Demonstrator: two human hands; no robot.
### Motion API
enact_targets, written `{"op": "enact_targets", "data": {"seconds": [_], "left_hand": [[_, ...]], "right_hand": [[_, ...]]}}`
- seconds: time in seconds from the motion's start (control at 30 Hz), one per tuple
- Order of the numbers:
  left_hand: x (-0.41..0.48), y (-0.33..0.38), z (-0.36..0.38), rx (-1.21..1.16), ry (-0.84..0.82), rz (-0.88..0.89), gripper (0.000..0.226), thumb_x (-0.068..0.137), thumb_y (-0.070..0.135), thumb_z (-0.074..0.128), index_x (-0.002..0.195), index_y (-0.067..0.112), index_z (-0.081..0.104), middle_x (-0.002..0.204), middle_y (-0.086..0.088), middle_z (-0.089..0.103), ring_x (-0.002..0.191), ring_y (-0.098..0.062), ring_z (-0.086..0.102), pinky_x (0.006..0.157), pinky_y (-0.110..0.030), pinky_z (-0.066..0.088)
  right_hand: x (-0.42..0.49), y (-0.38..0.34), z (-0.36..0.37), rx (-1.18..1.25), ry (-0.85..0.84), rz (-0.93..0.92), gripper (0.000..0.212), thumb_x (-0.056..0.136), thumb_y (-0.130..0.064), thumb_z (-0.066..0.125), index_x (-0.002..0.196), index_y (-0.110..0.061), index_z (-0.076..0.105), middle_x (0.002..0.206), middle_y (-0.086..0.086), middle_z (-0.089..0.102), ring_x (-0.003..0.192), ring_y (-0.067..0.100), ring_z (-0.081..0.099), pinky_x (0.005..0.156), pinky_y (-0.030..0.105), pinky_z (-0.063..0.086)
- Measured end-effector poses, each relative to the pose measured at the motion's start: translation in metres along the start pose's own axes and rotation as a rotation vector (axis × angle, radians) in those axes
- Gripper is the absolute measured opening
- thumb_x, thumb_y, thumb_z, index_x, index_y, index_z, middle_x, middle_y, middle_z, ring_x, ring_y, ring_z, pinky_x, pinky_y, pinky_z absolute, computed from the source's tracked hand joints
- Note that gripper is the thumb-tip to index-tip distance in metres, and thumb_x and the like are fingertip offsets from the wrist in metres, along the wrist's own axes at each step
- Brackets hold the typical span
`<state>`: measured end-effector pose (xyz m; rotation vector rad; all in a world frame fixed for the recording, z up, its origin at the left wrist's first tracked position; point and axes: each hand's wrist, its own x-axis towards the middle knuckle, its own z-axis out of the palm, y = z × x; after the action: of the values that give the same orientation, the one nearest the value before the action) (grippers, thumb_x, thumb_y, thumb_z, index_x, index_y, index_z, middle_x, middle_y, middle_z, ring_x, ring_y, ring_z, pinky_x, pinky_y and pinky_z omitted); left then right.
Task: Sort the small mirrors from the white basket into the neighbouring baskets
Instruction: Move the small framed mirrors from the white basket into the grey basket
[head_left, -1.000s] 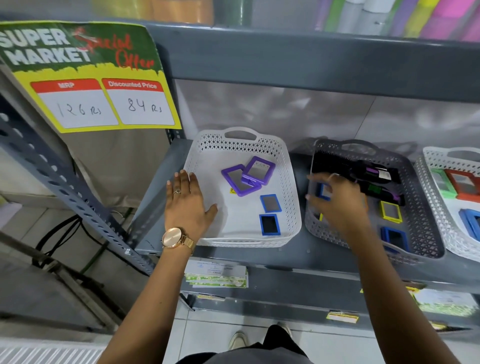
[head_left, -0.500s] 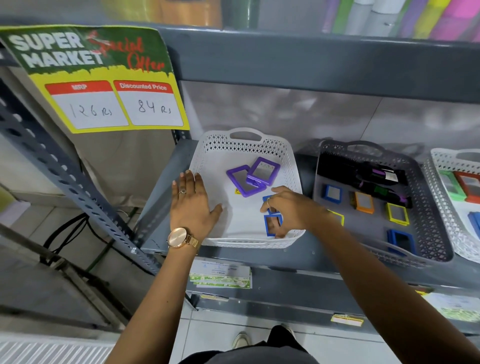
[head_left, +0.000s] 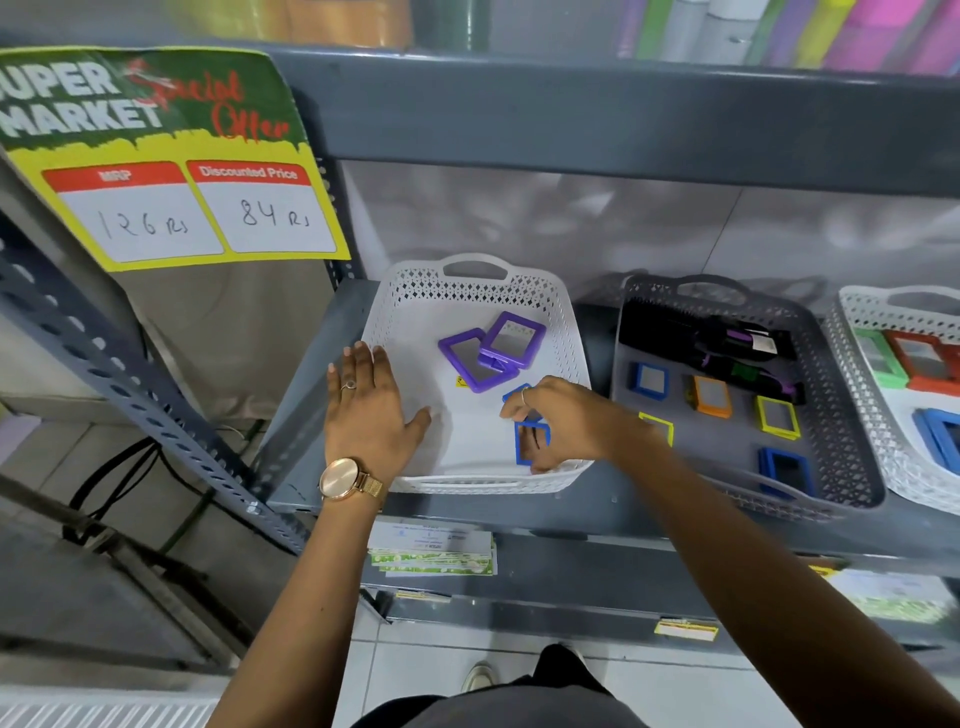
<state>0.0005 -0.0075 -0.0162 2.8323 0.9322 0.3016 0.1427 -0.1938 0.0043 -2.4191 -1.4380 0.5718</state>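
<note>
Head view: the white basket (head_left: 563, 332) sits on a grey shelf (head_left: 311, 395), and 4 small mirrors are left in it as far as can be seen: 2 purple mirrors (head_left: 491, 351) overlapping near the middle, 1 blue mirror (head_left: 531, 442) near the front rim, and the corner of another blue mirror (head_left: 515, 391) peeping out behind the knuckles. The right hand (head_left: 563, 423) reaches into the basket over the blue pair, fingers curled around the nearer blue frame; whether the grip has closed on it or only touches it, I cannot tell. The left hand (head_left: 371, 413) lies flat and spread on the basket's left front corner, steadying it and holding nothing.

Just beside it to the right, the grey basket (head_left: 852, 467) already holds small mirrors laid apart: 2 blue, 1 orange and 2 yellow, 1 of them half hidden by the forearm, with dark packaged goods at its back. A further white basket (head_left: 862, 395) at the right edge shows green, red and blue frames.

By this layout, the sorting looks well over halfway, with the blue pair next and the purple pair still to go.
</note>
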Motion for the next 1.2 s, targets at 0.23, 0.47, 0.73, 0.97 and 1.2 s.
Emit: {"op": "enact_targets", "data": {"seconds": [0.23, 0.47, 0.73, 0.97, 1.2], "left_hand": [[0.001, -0.001, 0.002, 0.019, 0.002, -0.001, 0.091, 0.086, 0.054, 0.053, 0.149, 0.0, 0.015, 0.159, -0.021, 0.014, 0.149, -0.033, 0.008, 0.122, -0.044, 0.002], [0.001, -0.002, 0.001, -0.004, -0.008, 0.007, 0.091, 0.086, 0.051, 0.054, 0.149, -0.002, 0.014, 0.158, -0.023, 0.015, 0.148, -0.034, 0.009, 0.122, -0.046, 0.003], [0.001, -0.003, 0.002, -0.008, 0.0, 0.018, 0.091, 0.086, 0.051, 0.054, 0.148, -0.003, 0.016, 0.157, -0.025, 0.017, 0.148, -0.035, 0.01, 0.122, -0.046, 0.004], [0.0, -0.005, 0.002, -0.014, 0.001, 0.023, 0.091, 0.086, 0.051, 0.055, 0.148, -0.003, 0.017, 0.157, -0.025, 0.017, 0.148, -0.035, 0.01, 0.122, -0.046, 0.004], [0.0, -0.003, 0.002, -0.009, 0.006, 0.019, 0.088, 0.087, 0.052, 0.051, 0.149, 0.0, 0.018, 0.158, -0.024, 0.014, 0.148, -0.036, 0.008, 0.122, -0.045, 0.004]], "right_hand": [[-0.035, 0.014, -0.05, 0.232, 0.37, 0.067, 0.066, 0.057, -0.008, 0.083, 0.118, -0.021, 0.059, 0.111, 0.003, 0.067, 0.1, 0.013, 0.065, 0.093, 0.028, 0.052], [-0.09, 0.097, -0.045, -0.018, 0.27, 0.458, 0.056, 0.064, 0.001, 0.073, 0.118, -0.006, 0.059, 0.115, 0.014, 0.064, 0.109, 0.03, 0.06, 0.089, 0.026, 0.048], [-0.09, 0.141, -0.021, 0.086, 0.159, 0.599, 0.037, 0.077, 0.012, 0.059, 0.108, -0.008, 0.062, 0.118, 0.019, 0.062, 0.113, 0.029, 0.058, 0.081, 0.016, 0.047], [-0.088, 0.15, -0.02, 0.068, 0.024, 0.569, 0.054, 0.073, 0.017, 0.053, 0.111, -0.021, 0.055, 0.128, 0.019, 0.056, 0.12, 0.03, 0.053, 0.102, 0.039, 0.045], [-0.086, 0.067, -0.061, -0.068, 0.334, 0.394, 0.058, 0.073, 0.013, 0.06, 0.127, -0.007, 0.054, 0.13, 0.018, 0.057, 0.117, 0.033, 0.054, 0.097, 0.039, 0.044]]}}
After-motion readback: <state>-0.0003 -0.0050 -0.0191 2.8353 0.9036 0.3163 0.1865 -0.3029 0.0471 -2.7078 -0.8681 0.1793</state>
